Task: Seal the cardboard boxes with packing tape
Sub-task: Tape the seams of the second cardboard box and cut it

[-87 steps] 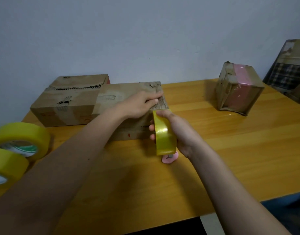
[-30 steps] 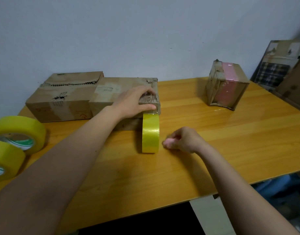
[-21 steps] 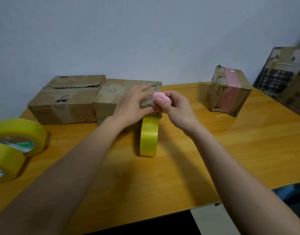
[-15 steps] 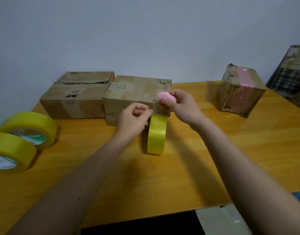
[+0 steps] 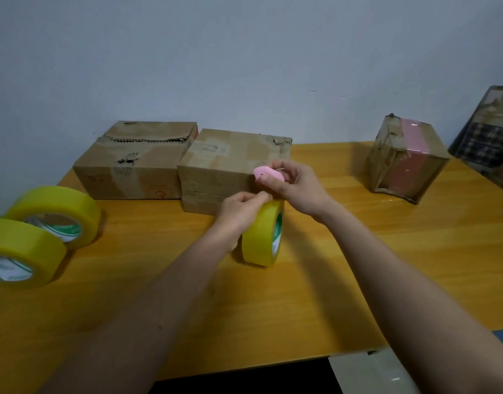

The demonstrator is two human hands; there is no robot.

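- Evidently mid-seal: tape roll [image 5: 262, 234] stands on edge against the middle box [image 5: 233, 169]; left hand [image 5: 240, 213] pinches its strip
- right hand [image 5: 291, 189] grips a pink cutter [image 5: 268, 174]; cutting remains

A yellow tape roll [image 5: 262, 233] stands on edge on the wooden table [image 5: 386, 251], just before the middle cardboard box [image 5: 230, 166]. The left hand [image 5: 238, 211] pinches at the roll's top, while the right hand [image 5: 295, 189] holds a small pink cutter [image 5: 268, 174] against the box's front edge.
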